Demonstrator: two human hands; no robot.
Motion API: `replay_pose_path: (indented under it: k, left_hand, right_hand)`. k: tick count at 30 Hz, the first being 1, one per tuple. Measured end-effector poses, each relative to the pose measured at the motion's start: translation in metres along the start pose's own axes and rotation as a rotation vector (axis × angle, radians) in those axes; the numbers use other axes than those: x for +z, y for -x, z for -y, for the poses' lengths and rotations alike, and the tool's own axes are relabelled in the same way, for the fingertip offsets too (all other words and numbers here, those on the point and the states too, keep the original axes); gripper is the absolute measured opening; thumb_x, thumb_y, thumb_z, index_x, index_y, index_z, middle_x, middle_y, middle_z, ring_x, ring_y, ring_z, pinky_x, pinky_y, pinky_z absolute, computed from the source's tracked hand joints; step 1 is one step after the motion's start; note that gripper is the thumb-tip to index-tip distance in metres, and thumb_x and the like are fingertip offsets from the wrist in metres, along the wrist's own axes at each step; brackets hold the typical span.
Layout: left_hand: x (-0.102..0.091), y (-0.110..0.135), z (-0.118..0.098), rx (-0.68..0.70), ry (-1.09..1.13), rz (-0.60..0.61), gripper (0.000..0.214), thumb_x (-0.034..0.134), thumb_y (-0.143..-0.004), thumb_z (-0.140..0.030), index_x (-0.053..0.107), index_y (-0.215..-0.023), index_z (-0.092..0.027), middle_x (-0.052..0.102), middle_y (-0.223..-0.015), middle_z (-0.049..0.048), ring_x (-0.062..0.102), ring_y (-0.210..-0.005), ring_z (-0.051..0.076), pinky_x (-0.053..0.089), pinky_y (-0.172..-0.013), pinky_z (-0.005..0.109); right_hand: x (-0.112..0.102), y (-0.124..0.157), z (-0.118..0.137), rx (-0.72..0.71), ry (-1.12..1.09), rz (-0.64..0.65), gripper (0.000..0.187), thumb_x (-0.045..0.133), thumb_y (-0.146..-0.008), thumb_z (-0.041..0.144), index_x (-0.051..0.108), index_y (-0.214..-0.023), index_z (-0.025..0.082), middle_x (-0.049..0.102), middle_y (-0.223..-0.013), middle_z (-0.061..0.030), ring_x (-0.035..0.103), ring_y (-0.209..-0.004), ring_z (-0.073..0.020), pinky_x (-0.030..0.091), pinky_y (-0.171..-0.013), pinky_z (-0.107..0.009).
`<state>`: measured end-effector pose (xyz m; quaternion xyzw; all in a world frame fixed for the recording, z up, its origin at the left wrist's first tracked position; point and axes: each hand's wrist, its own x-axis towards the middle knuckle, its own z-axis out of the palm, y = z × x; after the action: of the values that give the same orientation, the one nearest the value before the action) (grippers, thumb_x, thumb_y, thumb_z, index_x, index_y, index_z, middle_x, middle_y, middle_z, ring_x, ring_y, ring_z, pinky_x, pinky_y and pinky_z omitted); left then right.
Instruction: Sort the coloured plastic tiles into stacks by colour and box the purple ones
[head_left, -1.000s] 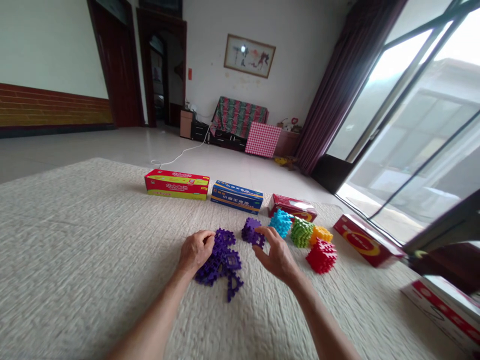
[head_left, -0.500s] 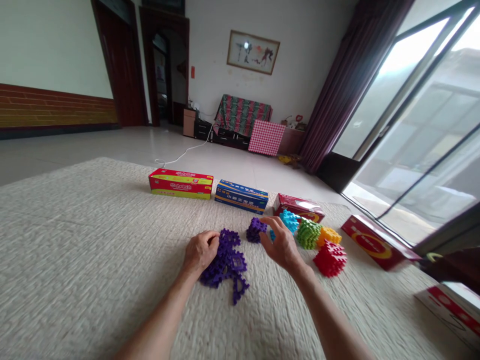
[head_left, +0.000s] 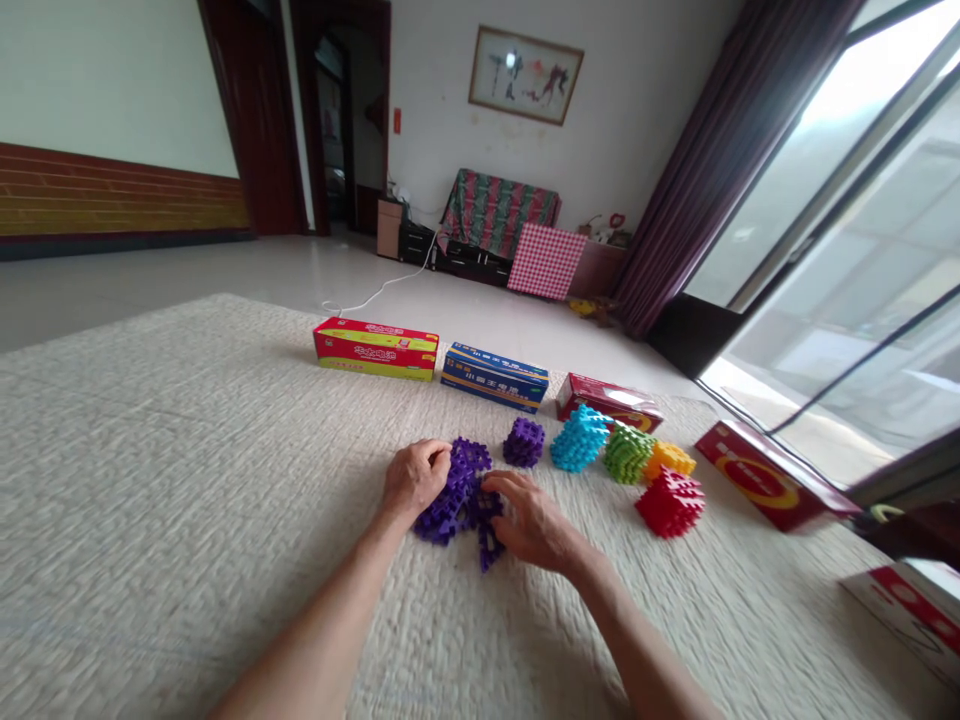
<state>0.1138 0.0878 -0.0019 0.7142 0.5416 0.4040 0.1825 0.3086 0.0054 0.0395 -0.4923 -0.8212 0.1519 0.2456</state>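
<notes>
A loose heap of purple toothed plastic building pieces (head_left: 442, 517) lies on the pale woven mat between my hands. My left hand (head_left: 414, 482) rests at the heap's left side, fingers curled closed; whatever they may hold is hidden. At the right edge of the heap, my right hand (head_left: 534, 522) reaches over a purple piece, thumb and fingers apart. Just beyond stands a purple stack of pieces (head_left: 523, 443). Further right are similar stacks in blue (head_left: 579, 440), green (head_left: 628, 454), yellow (head_left: 670, 460) and red (head_left: 671, 503).
Behind the stacks stand a red-and-yellow box (head_left: 375, 352), a blue box (head_left: 495, 378) and a dark red box (head_left: 606, 400). Another dark red box (head_left: 772, 475) lies at the right, with a white-and-red box (head_left: 911, 610) nearer. The mat (head_left: 187, 480) extends left.
My right hand has moved from beside the purple and blue stacks back left and nearer, onto the purple heap. My left hand stays by the heap. The camera view has shifted slightly.
</notes>
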Motion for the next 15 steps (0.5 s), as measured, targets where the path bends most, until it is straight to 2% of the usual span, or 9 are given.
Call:
replay_pose_path:
  k: [3, 10, 13, 15]
  left_hand:
    - [0.0, 0.0, 0.0, -0.001, -0.008, 0.009, 0.024, 0.05, -0.082, -0.026, 0.073, -0.089, -0.023, 0.074, -0.094, 0.0022, 0.068, -0.089, 0.017, 0.049, -0.082, 0.025]
    - [-0.001, 0.0, 0.0, -0.008, -0.025, 0.016, 0.024, 0.05, -0.082, -0.027, 0.073, -0.088, -0.024, 0.074, -0.095, 0.002, 0.068, -0.089, 0.017, 0.048, -0.083, 0.025]
    - [-0.002, 0.001, 0.0, -0.004, -0.022, 0.012, 0.023, 0.05, -0.082, -0.027, 0.073, -0.087, -0.024, 0.074, -0.094, 0.0016, 0.068, -0.089, 0.018, 0.048, -0.082, 0.025]
    - [-0.001, 0.001, 0.0, -0.004, -0.024, 0.01, 0.023, 0.05, -0.082, -0.027, 0.073, -0.086, -0.025, 0.075, -0.093, 0.0012, 0.068, -0.088, 0.018, 0.048, -0.081, 0.025]
  right_hand:
    - [-0.002, 0.0, 0.001, -0.003, -0.009, 0.016, 0.044, 0.054, -0.065, 0.007, 0.061, -0.108, 0.018, 0.061, -0.116, -0.0096, 0.055, -0.111, -0.0231, 0.042, -0.1, -0.041]
    - [-0.01, 0.007, -0.011, 0.001, -0.052, -0.054, 0.039, 0.056, -0.072, 0.012, 0.058, -0.11, 0.019, 0.063, -0.107, -0.0079, 0.06, -0.097, -0.0198, 0.048, -0.086, -0.034]
    - [-0.016, 0.009, -0.011, 0.036, -0.065, -0.052, 0.028, 0.052, -0.079, 0.015, 0.06, -0.106, 0.019, 0.064, -0.099, -0.0054, 0.06, -0.086, -0.0165, 0.048, -0.075, -0.029]
    - [-0.019, 0.01, -0.009, 0.07, -0.052, -0.044, 0.018, 0.046, -0.086, 0.019, 0.061, -0.096, 0.02, 0.063, -0.088, -0.0028, 0.058, -0.076, -0.0138, 0.046, -0.069, -0.026]
